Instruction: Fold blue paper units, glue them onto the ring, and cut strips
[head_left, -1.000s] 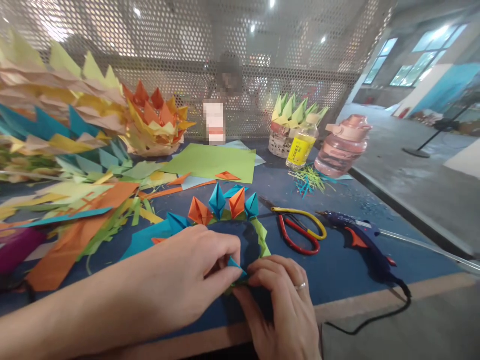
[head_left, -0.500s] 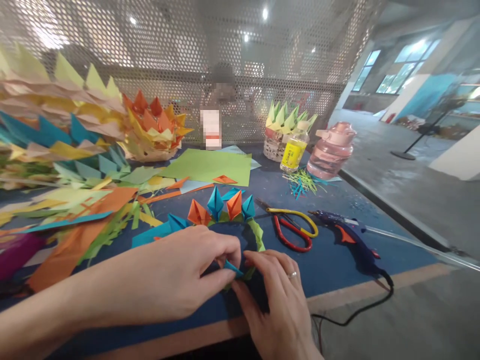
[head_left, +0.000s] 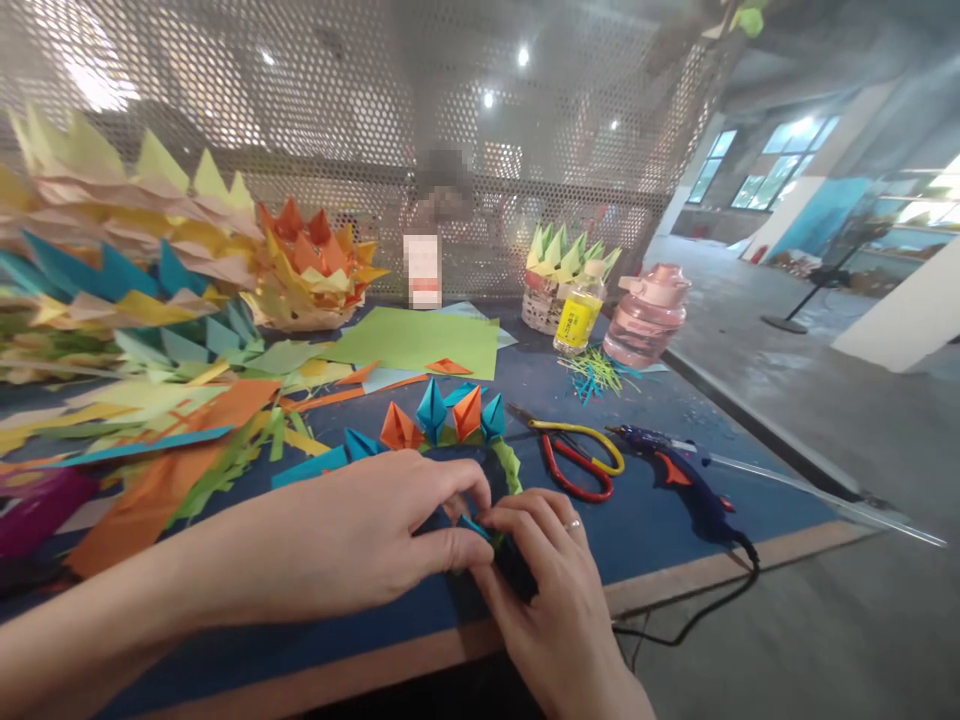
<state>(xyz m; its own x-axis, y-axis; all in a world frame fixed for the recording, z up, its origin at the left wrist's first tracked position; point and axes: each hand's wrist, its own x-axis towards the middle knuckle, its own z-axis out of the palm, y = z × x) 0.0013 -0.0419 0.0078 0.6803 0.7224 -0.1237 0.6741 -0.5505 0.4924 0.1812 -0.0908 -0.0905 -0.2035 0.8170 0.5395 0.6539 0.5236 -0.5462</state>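
Observation:
My left hand point(head_left: 375, 540) and my right hand point(head_left: 547, 590) meet over a green paper ring point(head_left: 510, 465) on the blue table. Both pinch a small folded blue paper piece point(head_left: 474, 524) at the ring's near edge. Folded blue and orange paper points point(head_left: 442, 420) stand upright on the ring's far side. A ring sits on one finger of my right hand. The near part of the paper ring is hidden under my fingers.
Red and yellow scissors point(head_left: 574, 455) and a blue glue gun point(head_left: 686, 480) with a black cord lie to the right. Paper scraps point(head_left: 150, 430) and spiky paper crowns point(head_left: 315, 260) fill the left. A yellow bottle point(head_left: 576, 312), pink jug point(head_left: 645, 315) and mesh screen stand behind.
My right hand has slid left and closer to my left hand, so the fingertips now press together on the blue piece. The view has drifted, shifting the table things leftward.

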